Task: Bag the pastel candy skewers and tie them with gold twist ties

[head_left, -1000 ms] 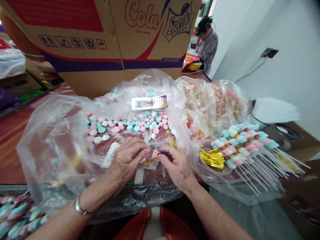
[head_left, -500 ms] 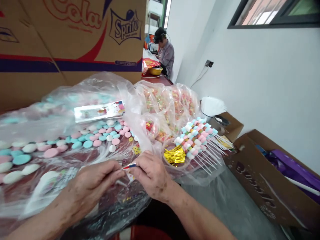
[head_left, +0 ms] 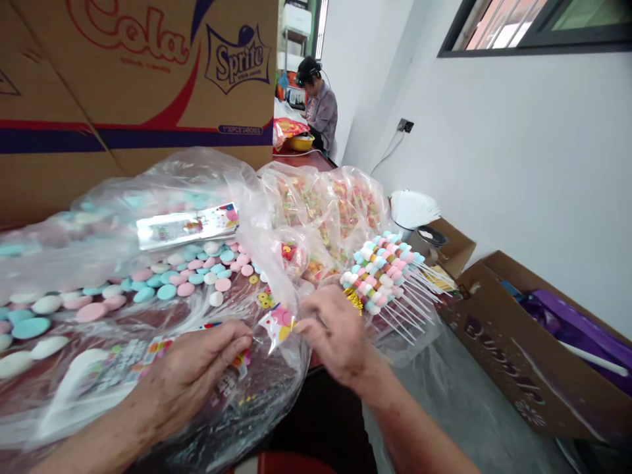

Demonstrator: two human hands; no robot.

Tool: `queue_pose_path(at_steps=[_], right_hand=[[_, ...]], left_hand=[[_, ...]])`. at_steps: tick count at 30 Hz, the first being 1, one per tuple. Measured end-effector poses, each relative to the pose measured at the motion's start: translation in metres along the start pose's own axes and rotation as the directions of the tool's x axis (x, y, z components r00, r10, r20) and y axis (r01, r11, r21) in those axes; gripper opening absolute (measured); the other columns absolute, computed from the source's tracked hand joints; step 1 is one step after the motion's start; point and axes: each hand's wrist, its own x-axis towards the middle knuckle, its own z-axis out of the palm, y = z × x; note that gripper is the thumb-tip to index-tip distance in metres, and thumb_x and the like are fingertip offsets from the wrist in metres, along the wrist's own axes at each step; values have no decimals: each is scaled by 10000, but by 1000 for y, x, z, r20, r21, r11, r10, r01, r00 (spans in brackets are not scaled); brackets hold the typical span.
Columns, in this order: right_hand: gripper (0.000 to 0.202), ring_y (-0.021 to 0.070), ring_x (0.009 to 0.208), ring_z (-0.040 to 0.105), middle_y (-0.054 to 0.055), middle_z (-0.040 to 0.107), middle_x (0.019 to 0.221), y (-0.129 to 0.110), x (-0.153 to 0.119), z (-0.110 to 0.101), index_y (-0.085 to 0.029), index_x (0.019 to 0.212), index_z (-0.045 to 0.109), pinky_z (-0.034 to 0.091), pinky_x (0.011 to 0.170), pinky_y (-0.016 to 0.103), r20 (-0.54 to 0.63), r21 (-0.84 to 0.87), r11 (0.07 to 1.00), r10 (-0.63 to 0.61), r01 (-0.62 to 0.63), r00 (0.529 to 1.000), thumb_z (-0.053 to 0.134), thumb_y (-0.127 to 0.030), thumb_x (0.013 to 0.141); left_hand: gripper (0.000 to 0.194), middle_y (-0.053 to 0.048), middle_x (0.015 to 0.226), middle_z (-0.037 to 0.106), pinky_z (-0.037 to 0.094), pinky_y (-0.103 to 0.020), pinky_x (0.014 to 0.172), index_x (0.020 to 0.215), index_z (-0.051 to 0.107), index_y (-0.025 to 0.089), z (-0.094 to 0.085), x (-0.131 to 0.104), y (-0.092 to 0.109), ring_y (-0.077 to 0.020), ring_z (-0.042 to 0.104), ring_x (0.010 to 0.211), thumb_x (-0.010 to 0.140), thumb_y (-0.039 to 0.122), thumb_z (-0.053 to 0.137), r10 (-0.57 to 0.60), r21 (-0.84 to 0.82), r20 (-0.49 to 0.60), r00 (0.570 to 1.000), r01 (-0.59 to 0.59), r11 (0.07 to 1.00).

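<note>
My left hand [head_left: 202,362] is closed in a pinch on a printed clear plastic bag [head_left: 279,324]. The bag's white, pink and yellow end flares out past my fingertips, and more of its print shows under and behind the hand. My right hand [head_left: 336,332], slightly blurred, is beside the flared end, fingers loosely bent and apart. Just beyond it are gold twist ties [head_left: 353,301], mostly hidden by that hand. Marshmallow skewers [head_left: 382,270] on white sticks lie in a pile to the right of the ties.
Pink, blue and white marshmallows [head_left: 168,291] spread at left, with flat printed bags [head_left: 190,227] above them. Bags of gummy candy [head_left: 326,197] sit behind. A large carton [head_left: 148,85] stands at back left, an open carton [head_left: 533,368] at right. A person [head_left: 320,108] works farther back.
My right hand has come away from my left and moved right, over the gold ties. The bag's flared end now shows between the hands. My left hand keeps its pinch.
</note>
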Motion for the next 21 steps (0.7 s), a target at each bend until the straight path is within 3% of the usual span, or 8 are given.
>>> queue_pose_path(at_steps=[3,6,8,10,13,16,18,21], right_hand=[[201,218,861,560,98,655,954,40,-11,-49,-178,1065,588,435,781,351,-234,-350,921,92,-172,968,430,-275,986],[207,246,781,501,111,665,848,82,-30,-92,-158,946,638,379,744,377,-117,-754,628,164,-195,980,447,-237,964],[194,243,721,466,86,649,749,101,-43,-108,-177,837,649,329,678,364,-34,-883,445,251,-147,967,492,-228,939],[193,235,695,459,66,633,691,111,-53,-113,-184,797,653,299,647,348,17,-923,374,279,-93,960,514,-222,926],[219,214,672,481,58,638,693,113,-60,-115,-173,833,666,320,649,336,66,-894,447,168,-16,984,481,-209,943],[198,227,753,563,84,688,817,100,-55,-117,-161,932,682,386,702,350,-91,-817,571,14,-83,996,502,-240,952],[163,237,839,606,89,699,898,84,-47,-116,-171,1002,684,431,779,369,-183,-687,717,-12,-120,983,546,-231,939],[170,210,844,619,65,687,929,53,-32,-104,-193,1048,675,465,822,365,-125,-379,925,-36,-14,991,592,-153,905]], left_hand=[[206,17,720,691,463,-195,587,878,653,230,-4,-4,-10,-142,630,627,942,304,472,71,-12,-31,997,-71,997],[153,17,807,719,489,-184,657,930,663,240,-8,-7,-15,-152,664,712,922,271,514,126,-6,-73,989,-127,992],[149,9,832,727,495,-182,667,918,672,238,-9,-8,-16,-154,671,731,922,272,527,155,-2,-89,984,-156,988],[162,5,819,723,496,-177,652,902,678,231,-9,-9,-16,-144,666,710,932,267,523,179,-7,-98,979,-180,984],[183,7,804,712,496,-163,656,897,682,218,-9,-9,-14,-123,660,707,947,221,506,199,-31,-106,974,-203,979],[169,0,810,706,498,-157,678,913,687,198,-11,-12,-15,-112,657,718,937,164,523,209,-59,-129,969,-218,974],[160,0,795,700,497,-151,672,927,692,188,-15,-14,-16,-104,651,700,923,135,541,201,-71,-151,968,-214,974],[160,-4,800,706,498,-144,660,943,702,179,-20,-19,-16,-103,657,696,906,115,560,196,-79,-183,964,-213,974]])
